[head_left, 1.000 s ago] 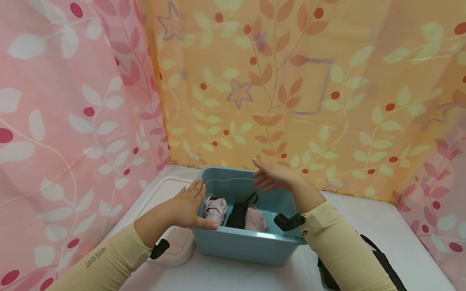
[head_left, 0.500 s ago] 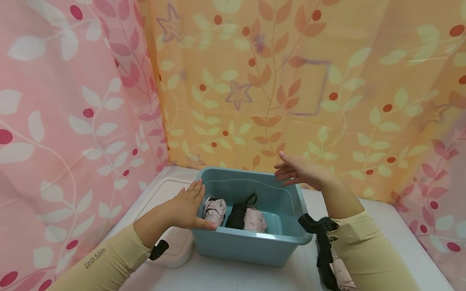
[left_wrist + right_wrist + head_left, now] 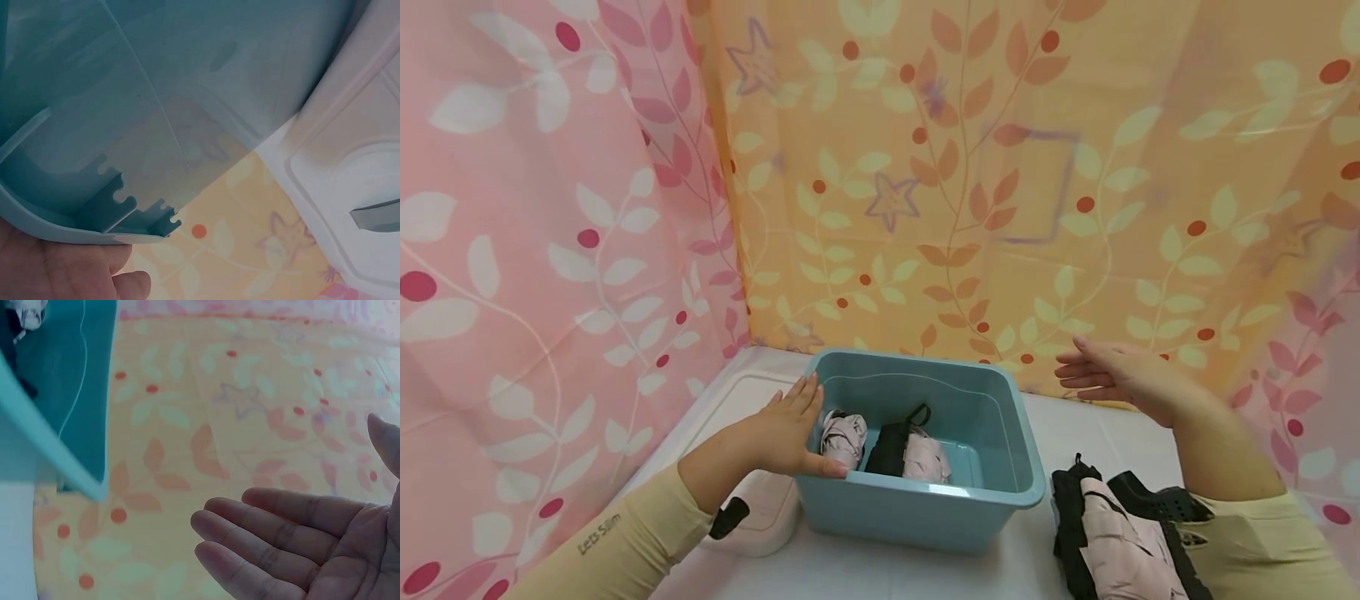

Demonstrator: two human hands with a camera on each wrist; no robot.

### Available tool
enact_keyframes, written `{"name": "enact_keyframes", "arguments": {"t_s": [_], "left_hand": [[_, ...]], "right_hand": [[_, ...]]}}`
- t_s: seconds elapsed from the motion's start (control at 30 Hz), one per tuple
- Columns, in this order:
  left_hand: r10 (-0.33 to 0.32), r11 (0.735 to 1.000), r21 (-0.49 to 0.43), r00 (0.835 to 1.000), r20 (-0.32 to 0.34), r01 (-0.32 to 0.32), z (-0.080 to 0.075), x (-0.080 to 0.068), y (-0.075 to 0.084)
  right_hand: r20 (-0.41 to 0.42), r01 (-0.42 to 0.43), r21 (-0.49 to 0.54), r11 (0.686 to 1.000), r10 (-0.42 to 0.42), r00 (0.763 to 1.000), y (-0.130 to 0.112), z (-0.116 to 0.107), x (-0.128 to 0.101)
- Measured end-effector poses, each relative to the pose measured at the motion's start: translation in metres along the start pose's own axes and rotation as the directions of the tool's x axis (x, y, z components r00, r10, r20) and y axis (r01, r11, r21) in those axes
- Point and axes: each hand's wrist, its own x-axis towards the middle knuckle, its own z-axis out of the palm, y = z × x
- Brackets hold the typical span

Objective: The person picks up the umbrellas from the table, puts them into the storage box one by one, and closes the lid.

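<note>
My left hand (image 3: 782, 429) rests on the left front corner of a pale blue plastic bin (image 3: 902, 515), fingers straight along the left rim and thumb over the front rim. Within the bin lie a pink bundle (image 3: 844, 438), a black bundle (image 3: 887, 450) with a loop strap, and another pink bundle (image 3: 927, 457); they look like folded umbrellas. Off to the right, in the air beyond the bin, my right hand (image 3: 1127, 379) is empty, its fingers extended. In the right wrist view that hand (image 3: 294, 544) shows its palm, apart from the bin's rim (image 3: 56, 450).
Below my right forearm, black (image 3: 1067, 521) and pink (image 3: 1120, 542) folded bundles lie on the white tabletop (image 3: 880, 575), partly covered by the wrist strap and sleeve. A white lid (image 3: 767, 508) lies left of the bin. Patterned cloth (image 3: 1000, 208) hangs behind.
My right hand has moved from above the bin out to the right, uncovering the bin's right side and the bundles on the table. The left hand stays on the rim.
</note>
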Motion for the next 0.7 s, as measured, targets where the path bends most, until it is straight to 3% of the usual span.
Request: {"name": "enact_keyframes", "arguments": {"t_s": [0.17, 0.33, 0.7], "left_hand": [[0.0, 1.0, -0.003, 1.0, 0.001, 0.0, 0.001, 0.001, 0.0], [0.001, 1.0, 0.0, 1.0, -0.004, -0.001, 0.0, 0.002, 0.0], [0.006, 1.0, 0.012, 1.0, 0.002, -0.006, 0.0, 0.002, 0.0]], "right_hand": [[-0.028, -0.015, -0.017, 1.0, 0.015, 1.0, 0.026, -0.02, -0.024], [-0.027, -0.096, -0.029, 0.995, 0.096, 0.995, 0.054, -0.033, -0.046], [-0.003, -0.301, 0.015, 0.953, 0.302, 0.953, 0.121, -0.044, -0.092]]}}
